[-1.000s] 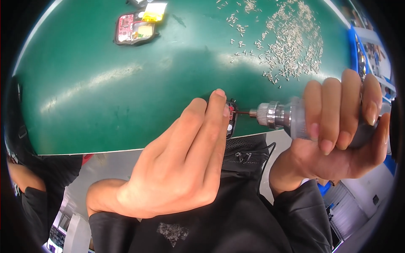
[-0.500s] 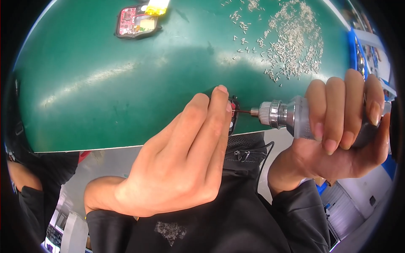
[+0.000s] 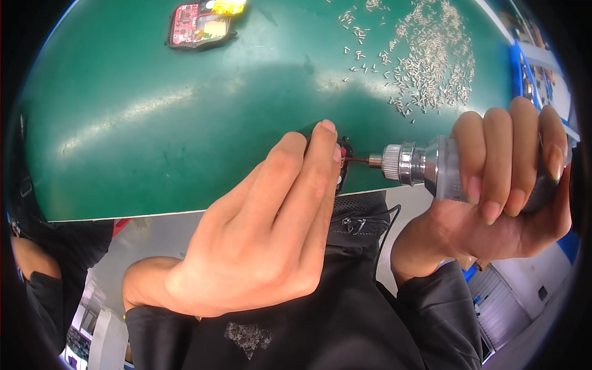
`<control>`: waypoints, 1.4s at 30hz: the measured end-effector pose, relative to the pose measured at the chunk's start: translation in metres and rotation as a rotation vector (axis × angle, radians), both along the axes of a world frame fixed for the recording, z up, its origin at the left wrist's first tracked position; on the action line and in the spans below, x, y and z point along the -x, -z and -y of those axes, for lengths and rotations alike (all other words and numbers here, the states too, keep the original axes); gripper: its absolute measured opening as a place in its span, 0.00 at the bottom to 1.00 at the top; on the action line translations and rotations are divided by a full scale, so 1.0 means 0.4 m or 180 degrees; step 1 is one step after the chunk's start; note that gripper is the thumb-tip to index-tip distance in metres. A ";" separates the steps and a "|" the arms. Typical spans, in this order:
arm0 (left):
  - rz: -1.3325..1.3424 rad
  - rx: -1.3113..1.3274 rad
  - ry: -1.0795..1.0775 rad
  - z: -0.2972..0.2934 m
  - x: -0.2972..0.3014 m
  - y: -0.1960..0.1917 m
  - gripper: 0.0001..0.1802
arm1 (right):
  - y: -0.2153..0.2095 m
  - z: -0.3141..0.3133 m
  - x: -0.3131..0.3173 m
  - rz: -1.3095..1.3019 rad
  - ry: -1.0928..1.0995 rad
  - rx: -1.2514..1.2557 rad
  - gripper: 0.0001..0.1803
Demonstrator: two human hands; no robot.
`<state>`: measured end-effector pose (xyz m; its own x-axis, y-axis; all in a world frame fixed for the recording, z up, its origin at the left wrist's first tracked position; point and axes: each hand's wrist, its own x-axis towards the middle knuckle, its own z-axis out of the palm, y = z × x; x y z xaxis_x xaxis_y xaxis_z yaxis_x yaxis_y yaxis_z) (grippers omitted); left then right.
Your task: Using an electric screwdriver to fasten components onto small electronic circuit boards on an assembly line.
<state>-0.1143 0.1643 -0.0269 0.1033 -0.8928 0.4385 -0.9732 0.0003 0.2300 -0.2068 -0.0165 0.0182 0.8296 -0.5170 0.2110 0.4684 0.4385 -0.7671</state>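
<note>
Green counter (image 3: 154,123) carries it all: at its near edge my left hand (image 3: 259,246) clamps a small black device (image 3: 343,165), my right hand (image 3: 499,191) clenching the electric screwdriver (image 3: 425,166). Its bit could slip into my fingertips, or scatter loose screws (image 3: 425,68).

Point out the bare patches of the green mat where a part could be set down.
The widest bare stretch of the green mat runs from the open black device with a red circuit board down to the left hand. A narrower strip lies between that device and the scattered small silver screws. It is crowded around the screws and near the silver electric screwdriver in the right hand.
</note>
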 end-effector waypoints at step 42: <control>0.0084 -0.0284 0.0074 -0.007 -0.003 -0.046 0.22 | -0.014 0.031 -0.063 -0.0139 -0.1108 0.1238 0.10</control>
